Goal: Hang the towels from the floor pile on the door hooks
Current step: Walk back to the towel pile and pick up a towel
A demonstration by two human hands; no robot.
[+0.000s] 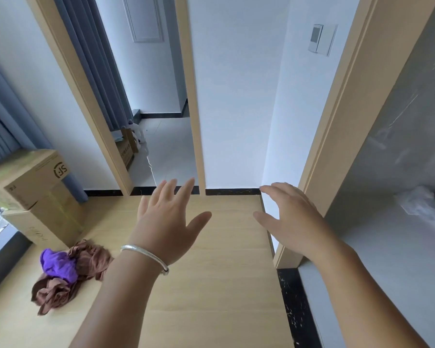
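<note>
A crumpled pile lies on the wooden floor at the lower left: a brown towel [86,267] with a purple towel [58,264] bunched on top of it. My left hand [168,222], with a silver bangle on the wrist, is held out over the floor to the right of the pile, fingers spread and empty. My right hand [291,222] is also stretched forward with its fingers apart, holding nothing, near the corner of the white wall. No door hooks show in this view.
Stacked cardboard boxes [35,187] stand just behind the pile by grey-blue curtains. An open doorway [161,146] with a wooden frame leads to a tiled room ahead. On the right, a second wooden frame [337,136] borders a grey area holding a plastic bag [422,204].
</note>
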